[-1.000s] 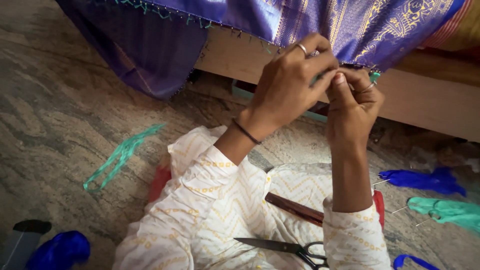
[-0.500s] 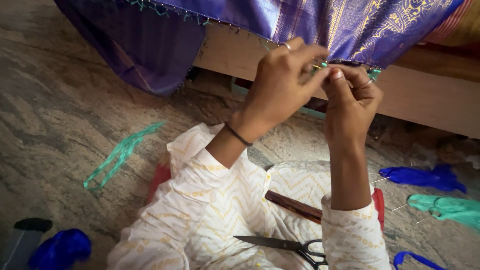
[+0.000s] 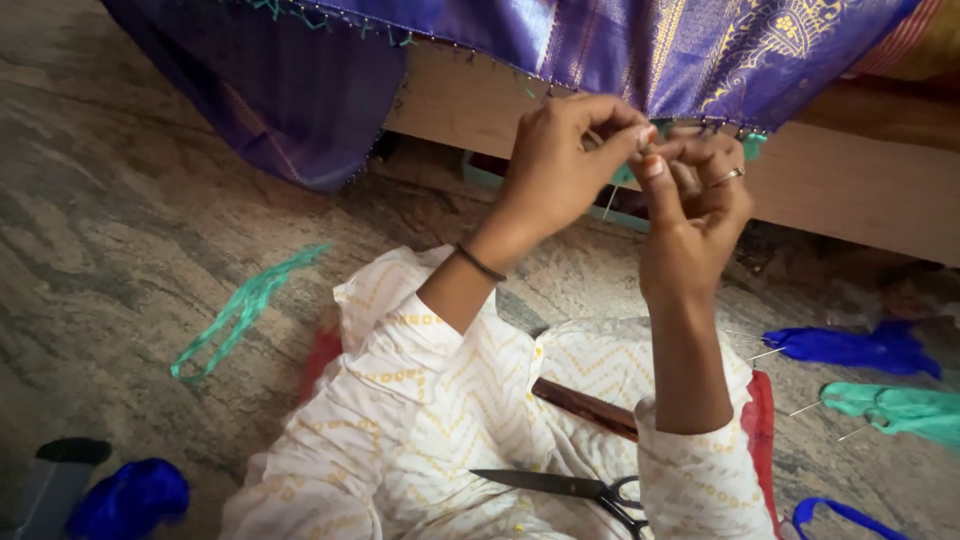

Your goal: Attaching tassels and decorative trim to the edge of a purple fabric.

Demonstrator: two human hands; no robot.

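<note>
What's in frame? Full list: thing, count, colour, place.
cloth: 1, purple with gold pattern, draped over the ledge at top
ledge: 1, wooden, top right
thread bundles, green: 2, one on floor left, one far right
thread bundles, blue: 3, bottom left, right, bottom right
scissors: 1, black handles, on lap
stick: 1, dark brown, on lap
floor: grey stone
left hand: fingers pinching at the cloth's fringe, dark wristband
right hand: ring, touching the same spot
</note>
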